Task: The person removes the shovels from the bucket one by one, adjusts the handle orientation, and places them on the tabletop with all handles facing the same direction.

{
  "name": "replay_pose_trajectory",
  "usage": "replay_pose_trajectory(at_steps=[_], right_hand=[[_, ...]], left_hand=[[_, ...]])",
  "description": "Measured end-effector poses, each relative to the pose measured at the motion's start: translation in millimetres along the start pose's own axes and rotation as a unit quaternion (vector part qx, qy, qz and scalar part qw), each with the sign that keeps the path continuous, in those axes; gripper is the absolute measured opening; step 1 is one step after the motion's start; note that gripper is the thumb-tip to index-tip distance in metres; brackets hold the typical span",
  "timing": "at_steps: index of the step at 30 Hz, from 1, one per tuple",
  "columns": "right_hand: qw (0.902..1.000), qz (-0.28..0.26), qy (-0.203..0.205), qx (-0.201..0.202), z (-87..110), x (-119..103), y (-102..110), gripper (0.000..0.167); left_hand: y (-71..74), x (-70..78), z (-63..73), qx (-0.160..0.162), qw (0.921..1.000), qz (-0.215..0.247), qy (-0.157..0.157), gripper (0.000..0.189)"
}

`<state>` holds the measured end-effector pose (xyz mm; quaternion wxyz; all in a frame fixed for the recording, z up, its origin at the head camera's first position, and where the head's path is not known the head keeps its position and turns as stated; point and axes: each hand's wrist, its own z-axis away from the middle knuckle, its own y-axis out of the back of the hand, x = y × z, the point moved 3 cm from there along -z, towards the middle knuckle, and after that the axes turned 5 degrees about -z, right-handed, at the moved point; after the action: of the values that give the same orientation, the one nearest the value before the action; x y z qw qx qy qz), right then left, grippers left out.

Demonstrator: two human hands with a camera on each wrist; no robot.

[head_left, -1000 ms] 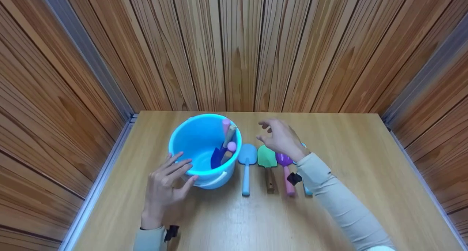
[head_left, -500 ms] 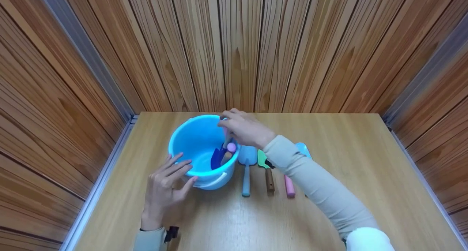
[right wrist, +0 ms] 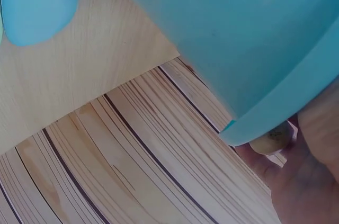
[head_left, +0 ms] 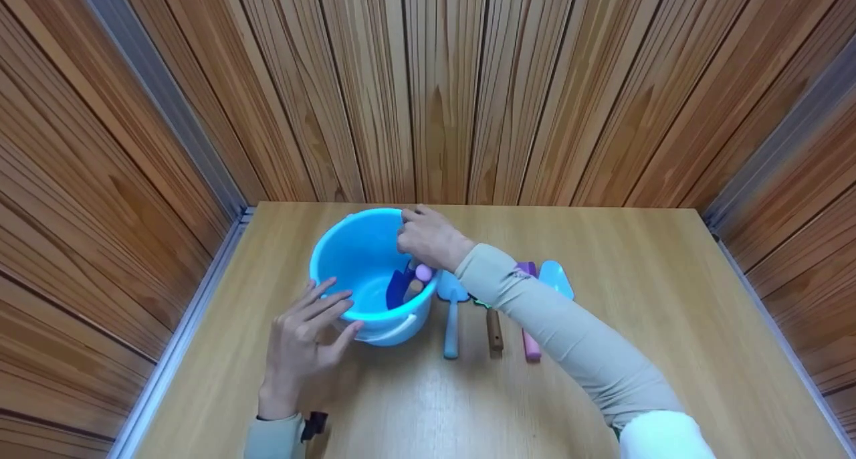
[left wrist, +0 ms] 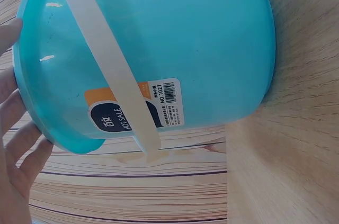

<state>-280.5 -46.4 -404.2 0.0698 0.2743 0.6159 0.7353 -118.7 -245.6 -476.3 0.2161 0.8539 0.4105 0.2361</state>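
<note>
A light blue bucket (head_left: pixel 354 245) stands upright on the table, its white handle (left wrist: pixel 108 57) hanging down the near side. My left hand (head_left: pixel 304 338) rests spread fingers against the bucket's near-left rim. Over the far-right rim, my right hand (head_left: pixel 433 237) curls its fingers around a wooden handle end (right wrist: pixel 273 140), which appears to belong to the dark blue hand trowel (head_left: pixel 398 288) in the bucket. Beside that trowel are a round pink end (head_left: pixel 424 273) and another wooden handle end (head_left: pixel 416 286). The right hand hides the upper handles.
Right of the bucket lie a light blue toy shovel (head_left: pixel 451 328), a brown-handled green trowel (head_left: pixel 494 328), a purple shovel with a pink handle (head_left: pixel 531 345) and a bright blue shovel (head_left: pixel 554 278). My right forearm crosses above them. Wood-plank walls (head_left: pixel 441 91) enclose the table.
My right hand has moved left from above the row of shovels to the bucket's far-right rim, around the handles there. The left hand and the bucket stay in place.
</note>
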Motion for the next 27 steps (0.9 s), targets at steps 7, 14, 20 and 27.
replay_pose_trajectory(at_steps=[7, 14, 20, 27], right_hand=[[0.9992, 0.030, -0.011, -0.025, -2.2, -1.8, -0.1, 0.028], [0.9994, 0.007, -0.018, -0.028, -0.1, -2.0, 1.3, 0.027], [0.9995, -0.021, -0.009, -0.023, 3.5, -1.2, 10.4, 0.025], [0.9943, -0.106, -0.002, 0.005, 11.0, 2.3, 21.7, 0.031]], left_hand=[[-1.3, -1.2, 0.3, 0.005, 0.9999, -0.006, -0.009, 0.047], [-3.0, -1.3, -0.6, 0.011, 0.9995, -0.001, -0.031, 0.048], [-2.4, -1.8, -0.9, 0.015, 0.9993, 0.002, -0.035, 0.047], [-1.5, -1.4, -2.0, 0.012, 0.9995, 0.003, -0.029, 0.049]])
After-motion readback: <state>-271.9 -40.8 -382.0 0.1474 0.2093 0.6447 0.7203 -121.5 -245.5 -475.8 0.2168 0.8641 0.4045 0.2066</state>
